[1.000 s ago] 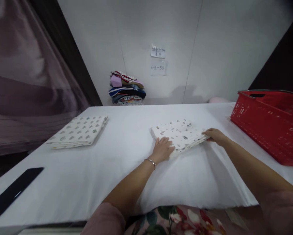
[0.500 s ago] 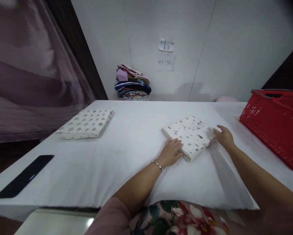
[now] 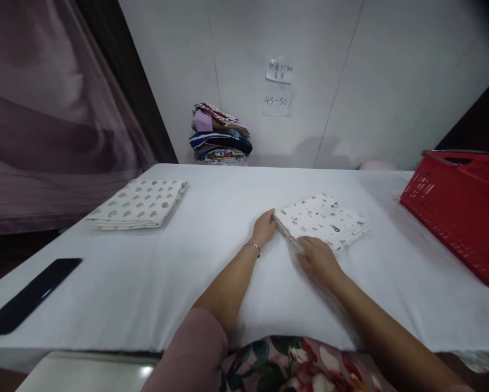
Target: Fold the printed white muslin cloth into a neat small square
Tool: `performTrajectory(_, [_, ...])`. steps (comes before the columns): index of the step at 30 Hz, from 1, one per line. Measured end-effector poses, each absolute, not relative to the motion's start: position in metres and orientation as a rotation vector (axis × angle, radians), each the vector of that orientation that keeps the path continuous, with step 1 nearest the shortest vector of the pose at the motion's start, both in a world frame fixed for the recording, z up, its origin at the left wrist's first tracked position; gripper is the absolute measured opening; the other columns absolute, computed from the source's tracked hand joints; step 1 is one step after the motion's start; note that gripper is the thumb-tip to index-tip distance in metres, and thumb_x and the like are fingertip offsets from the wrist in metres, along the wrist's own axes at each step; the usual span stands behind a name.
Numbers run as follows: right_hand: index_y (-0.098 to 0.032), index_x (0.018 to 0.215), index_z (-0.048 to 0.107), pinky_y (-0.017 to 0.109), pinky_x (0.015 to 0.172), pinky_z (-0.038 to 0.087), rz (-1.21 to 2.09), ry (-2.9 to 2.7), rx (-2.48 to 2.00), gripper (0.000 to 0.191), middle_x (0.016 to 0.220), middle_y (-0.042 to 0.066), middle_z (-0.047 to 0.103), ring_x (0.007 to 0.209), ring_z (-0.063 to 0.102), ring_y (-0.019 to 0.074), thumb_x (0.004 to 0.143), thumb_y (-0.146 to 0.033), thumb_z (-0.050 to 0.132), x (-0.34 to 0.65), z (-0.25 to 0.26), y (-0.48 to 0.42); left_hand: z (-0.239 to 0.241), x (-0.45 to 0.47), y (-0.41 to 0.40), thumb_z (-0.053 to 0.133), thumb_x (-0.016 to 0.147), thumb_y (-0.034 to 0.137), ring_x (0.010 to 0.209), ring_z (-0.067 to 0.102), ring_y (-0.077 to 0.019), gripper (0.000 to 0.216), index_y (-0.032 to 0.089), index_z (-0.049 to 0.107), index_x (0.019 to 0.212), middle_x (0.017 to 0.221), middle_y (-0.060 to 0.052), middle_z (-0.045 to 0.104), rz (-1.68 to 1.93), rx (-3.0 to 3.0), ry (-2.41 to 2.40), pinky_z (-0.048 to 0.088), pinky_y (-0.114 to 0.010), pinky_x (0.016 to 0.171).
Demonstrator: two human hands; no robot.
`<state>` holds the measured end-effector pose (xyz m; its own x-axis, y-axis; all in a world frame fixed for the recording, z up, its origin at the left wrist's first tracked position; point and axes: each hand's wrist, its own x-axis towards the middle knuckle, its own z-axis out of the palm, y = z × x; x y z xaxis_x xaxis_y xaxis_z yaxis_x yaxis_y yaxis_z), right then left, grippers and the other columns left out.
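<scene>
A folded white cloth (image 3: 322, 218) with small grey prints lies on the table in front of me. At its left corner is my left hand (image 3: 264, 227), closed with the fingers on the folded layers; a bracelet circles that wrist. My right hand (image 3: 317, 260) grips the near corner of the same cloth, thumb below and fingers over the top edge. Farther left on the table rests a second folded white cloth (image 3: 140, 204) with a grey leaf-like print, touched by neither hand.
A red plastic basket (image 3: 460, 212) stands on the right side of the white-covered table (image 3: 212, 261). A flat black object (image 3: 32, 296) lies at the left front edge. Beyond the far edge is a stack of folded fabrics (image 3: 220, 133) against the wall, with paper signs (image 3: 277, 87) above.
My right hand has moved from the cloth's right corner to its near corner. My left hand has slid up and left to the left corner. The view has shifted slightly.
</scene>
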<state>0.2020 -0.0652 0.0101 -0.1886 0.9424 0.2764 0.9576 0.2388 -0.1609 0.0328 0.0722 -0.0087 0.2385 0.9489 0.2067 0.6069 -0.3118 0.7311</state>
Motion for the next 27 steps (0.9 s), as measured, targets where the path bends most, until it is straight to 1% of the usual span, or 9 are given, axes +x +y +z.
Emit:
performTrajectory(3, [-0.017, 0.124, 0.051, 0.040, 0.088, 0.037, -0.198, -2.171, -1.727, 0.042, 0.121, 0.012, 0.056, 0.107, 0.049, 0.0267, 0.082, -0.019, 0.049, 0.200, -0.003, -0.066, -0.013, 0.035, 0.080, 0.045, 0.080, 0.013, 0.117, 0.051, -0.0163, 0.047, 0.020, 0.052, 0.126, 0.128, -0.003, 0.056, 0.869, 1.980, 1.427, 0.038, -0.031, 0.103])
performTrajectory(9, [-0.021, 0.123, 0.053, 0.040, 0.088, 0.037, -0.166, -2.138, -1.726, 0.041, 0.118, 0.010, 0.057, 0.104, 0.050, 0.0251, 0.082, -0.016, 0.045, 0.201, -0.004, -0.068, -0.017, 0.033, 0.087, 0.049, 0.078, 0.015, 0.113, 0.053, -0.0162, 0.044, 0.024, 0.057, 0.120, 0.124, -0.001, 0.059, 0.875, 1.952, 1.418, 0.039, -0.030, 0.100])
performTrajectory(14, [-0.022, 0.121, 0.056, 0.040, 0.086, 0.039, -0.169, -2.122, -1.742, 0.040, 0.115, 0.009, 0.059, 0.103, 0.052, 0.0246, 0.083, -0.015, 0.043, 0.202, -0.004, -0.068, -0.014, 0.031, 0.090, 0.045, 0.081, 0.016, 0.097, 0.060, -0.0156, 0.033, 0.026, 0.064, 0.105, 0.103, 0.002, 0.068, 0.873, 1.895, 1.440, 0.046, -0.027, 0.086])
performTrajectory(17, [-0.021, 0.120, 0.057, 0.039, 0.086, 0.039, -0.170, -2.138, -1.749, 0.038, 0.116, 0.009, 0.060, 0.102, 0.052, 0.0244, 0.085, -0.015, 0.042, 0.201, -0.006, -0.068, -0.012, 0.030, 0.091, 0.046, 0.080, 0.017, 0.094, 0.060, -0.0158, 0.030, 0.027, 0.065, 0.101, 0.099, 0.003, 0.069, 0.873, 1.872, 1.478, 0.046, -0.026, 0.082])
performTrajectory(20, [-0.020, 0.119, 0.058, 0.039, 0.085, 0.039, -0.164, -2.159, -1.747, 0.037, 0.116, 0.010, 0.060, 0.101, 0.052, 0.0243, 0.086, -0.015, 0.042, 0.201, -0.006, -0.067, -0.012, 0.029, 0.091, 0.045, 0.081, 0.017, 0.089, 0.061, -0.0152, 0.030, 0.028, 0.065, 0.100, 0.095, 0.004, 0.069, 0.878, 1.861, 1.487, 0.046, -0.026, 0.079])
performTrajectory(27, [-0.021, 0.119, 0.058, 0.039, 0.083, 0.040, -0.182, -2.160, -1.732, 0.040, 0.115, 0.009, 0.060, 0.101, 0.052, 0.0246, 0.083, -0.012, 0.043, 0.202, -0.007, -0.067, -0.011, 0.029, 0.089, 0.044, 0.083, 0.020, 0.099, 0.058, -0.0173, 0.031, 0.028, 0.065, 0.104, 0.103, 0.003, 0.068, 0.903, 1.917, 1.515, 0.044, -0.028, 0.085])
